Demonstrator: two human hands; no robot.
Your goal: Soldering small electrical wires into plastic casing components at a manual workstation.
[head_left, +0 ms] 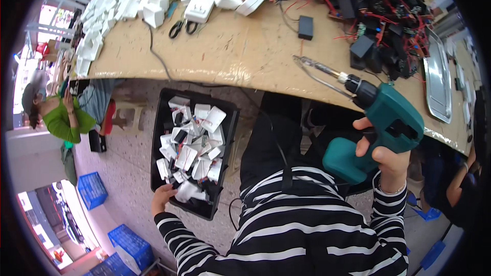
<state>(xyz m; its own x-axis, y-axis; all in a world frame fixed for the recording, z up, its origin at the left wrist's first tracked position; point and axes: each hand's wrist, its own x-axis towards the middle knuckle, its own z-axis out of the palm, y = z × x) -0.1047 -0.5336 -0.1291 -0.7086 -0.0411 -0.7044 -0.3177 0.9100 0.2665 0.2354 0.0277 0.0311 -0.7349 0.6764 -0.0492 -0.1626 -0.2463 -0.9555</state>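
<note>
My right hand (386, 151) is wrapped around the handle of a green soldering gun (391, 112). Its metal tip and thin curved feed tube point up and left over the table edge. Down on the left, my left hand (163, 197) is at the near left rim of a black crate (157, 138), fingers stretched over the edge and apart. Just beyond its fingertips is a blurred white plastic piece (189, 192); I see no firm hold on it. Inside the crate lie several white plastic housings (186, 156) with small wired parts.
White housings (153, 7) are heaped at the table's far left. Black boxes with red wires (363, 46) pile at the right beside a metal tray (438, 79). Scissors (176, 29) and a cable (158, 56) lie on the table (220, 56). Blue crates (130, 243) and a person in green (69, 117) are left.
</note>
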